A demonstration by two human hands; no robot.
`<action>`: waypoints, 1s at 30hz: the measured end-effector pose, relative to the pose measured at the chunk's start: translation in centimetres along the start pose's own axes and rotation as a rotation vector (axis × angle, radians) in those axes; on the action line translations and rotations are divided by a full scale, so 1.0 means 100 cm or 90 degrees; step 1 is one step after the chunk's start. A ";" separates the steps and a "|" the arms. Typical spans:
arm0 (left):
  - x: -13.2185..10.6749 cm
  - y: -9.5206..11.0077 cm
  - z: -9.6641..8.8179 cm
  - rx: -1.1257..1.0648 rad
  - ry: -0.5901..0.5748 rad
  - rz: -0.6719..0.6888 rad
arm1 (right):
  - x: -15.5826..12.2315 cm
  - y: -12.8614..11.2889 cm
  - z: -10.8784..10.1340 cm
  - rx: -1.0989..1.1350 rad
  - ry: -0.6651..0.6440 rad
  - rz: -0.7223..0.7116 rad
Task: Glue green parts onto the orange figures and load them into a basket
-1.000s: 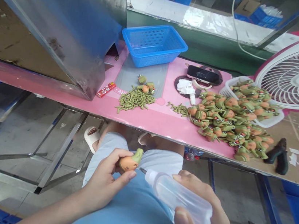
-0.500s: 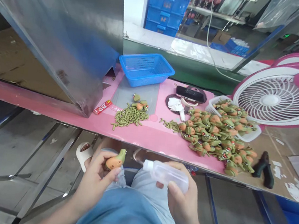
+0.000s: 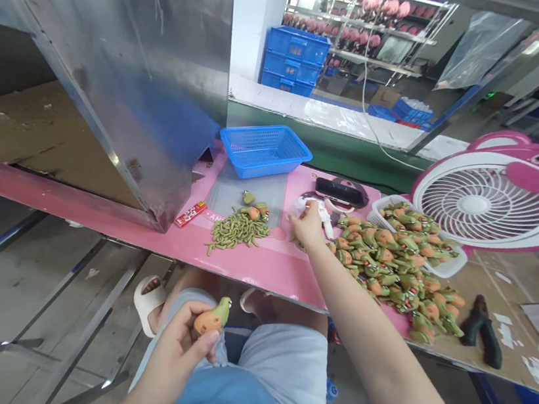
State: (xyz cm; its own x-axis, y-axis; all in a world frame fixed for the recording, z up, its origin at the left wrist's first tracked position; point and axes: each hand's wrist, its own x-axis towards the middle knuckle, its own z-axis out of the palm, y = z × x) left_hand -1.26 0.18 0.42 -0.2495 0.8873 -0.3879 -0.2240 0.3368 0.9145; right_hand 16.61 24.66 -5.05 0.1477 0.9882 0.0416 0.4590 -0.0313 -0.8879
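Observation:
My left hand (image 3: 177, 355) is over my lap, fingers closed round an orange and green toy figure (image 3: 211, 319). My right hand (image 3: 307, 224) reaches out onto the pink table (image 3: 261, 264), fingers curled down on small green pieces beside a white wad (image 3: 316, 207); whether it holds anything I cannot see. A pile of green stick-shaped pieces (image 3: 237, 229) lies to its left. A big heap of the same toy figures (image 3: 391, 261) lies to its right, spilling from a white basket (image 3: 444, 268). The squeeze bottle is out of view.
A blue basket (image 3: 264, 149) stands at the back of the table. A slanted metal chute (image 3: 118, 69) hangs over the left end. A pink fan (image 3: 497, 205), a black phone (image 3: 341, 191), a red packet (image 3: 190, 214) and black pliers (image 3: 484, 328) are also there.
My right hand no longer holds the squeeze bottle and has reached forward onto the table by the green pieces. My left hand stays at my lap with the toy. The camera has tilted up.

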 end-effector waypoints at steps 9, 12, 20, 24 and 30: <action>-0.005 -0.014 -0.008 -0.029 -0.049 -0.068 | -0.070 -0.014 0.000 -0.263 -0.128 -0.104; -0.007 -0.016 -0.005 -0.026 -0.082 -0.077 | -0.088 -0.020 0.019 -0.321 -0.211 -0.125; -0.009 -0.013 -0.007 -0.004 -0.086 -0.074 | -0.084 -0.026 0.042 -0.403 -0.205 -0.114; -0.009 -0.015 -0.007 0.000 -0.089 -0.063 | -0.084 -0.025 0.042 -0.369 -0.175 -0.125; -0.003 -0.021 -0.014 0.038 -0.150 -0.014 | -0.091 -0.014 0.017 -0.194 -0.126 -0.161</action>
State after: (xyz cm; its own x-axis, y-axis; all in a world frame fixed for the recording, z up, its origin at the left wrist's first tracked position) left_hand -2.08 -1.23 -1.59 -0.0163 0.9260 -0.3773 -0.1691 0.3693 0.9138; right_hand 13.09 15.94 -5.00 -0.1591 0.9792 0.1256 0.7012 0.2016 -0.6839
